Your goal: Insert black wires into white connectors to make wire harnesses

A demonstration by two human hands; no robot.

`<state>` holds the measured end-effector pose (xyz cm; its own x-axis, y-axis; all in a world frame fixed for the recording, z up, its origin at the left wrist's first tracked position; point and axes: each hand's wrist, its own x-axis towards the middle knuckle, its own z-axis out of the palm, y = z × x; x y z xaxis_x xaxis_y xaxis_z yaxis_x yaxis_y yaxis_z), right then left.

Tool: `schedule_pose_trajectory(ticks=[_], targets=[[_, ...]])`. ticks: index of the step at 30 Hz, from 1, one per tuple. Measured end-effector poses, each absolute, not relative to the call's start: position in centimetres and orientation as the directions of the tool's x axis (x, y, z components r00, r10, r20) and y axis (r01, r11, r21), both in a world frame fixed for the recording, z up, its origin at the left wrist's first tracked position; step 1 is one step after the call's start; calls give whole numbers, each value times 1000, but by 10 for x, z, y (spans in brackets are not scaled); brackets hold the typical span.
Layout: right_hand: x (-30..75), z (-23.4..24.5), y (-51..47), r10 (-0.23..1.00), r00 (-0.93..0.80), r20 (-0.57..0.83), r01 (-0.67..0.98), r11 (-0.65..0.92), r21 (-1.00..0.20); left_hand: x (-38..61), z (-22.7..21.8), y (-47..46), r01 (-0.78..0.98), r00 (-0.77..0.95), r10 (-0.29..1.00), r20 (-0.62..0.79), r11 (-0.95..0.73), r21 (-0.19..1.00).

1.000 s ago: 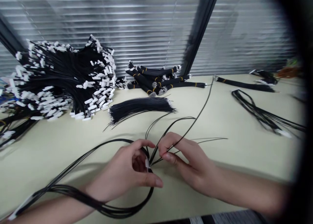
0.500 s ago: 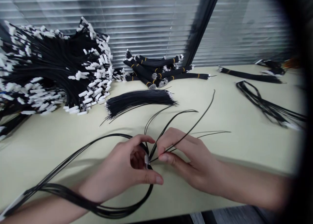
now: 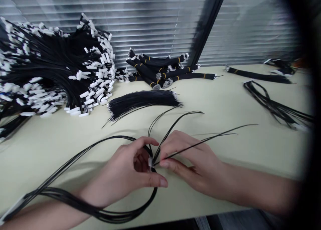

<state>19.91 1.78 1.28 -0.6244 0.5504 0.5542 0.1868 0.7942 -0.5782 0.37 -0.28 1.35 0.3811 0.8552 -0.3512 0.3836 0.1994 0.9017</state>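
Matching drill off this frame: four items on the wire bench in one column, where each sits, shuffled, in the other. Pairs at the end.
Items
1. white connector
2. single black wire
3. yellow-banded bundles
4. heap of connector-tipped wires

Places
A. at the back of the table, by the dark window post
B. piled at the far left
C. pinched in the left hand
D. held by the right hand, running off to the right

Pairs: 1-C, 2-D, 3-A, 4-B
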Motion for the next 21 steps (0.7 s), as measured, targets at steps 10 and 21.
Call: schedule_pose_trajectory(ticks=[10, 21], targets=[[199, 10, 12, 539, -671, 508, 265, 815, -515, 4, 11, -3, 343, 404, 850, -337, 201, 918], [196, 14, 10, 576, -649, 497, 282, 789, -546, 3, 9, -3, 382, 410, 859, -307, 144, 913]])
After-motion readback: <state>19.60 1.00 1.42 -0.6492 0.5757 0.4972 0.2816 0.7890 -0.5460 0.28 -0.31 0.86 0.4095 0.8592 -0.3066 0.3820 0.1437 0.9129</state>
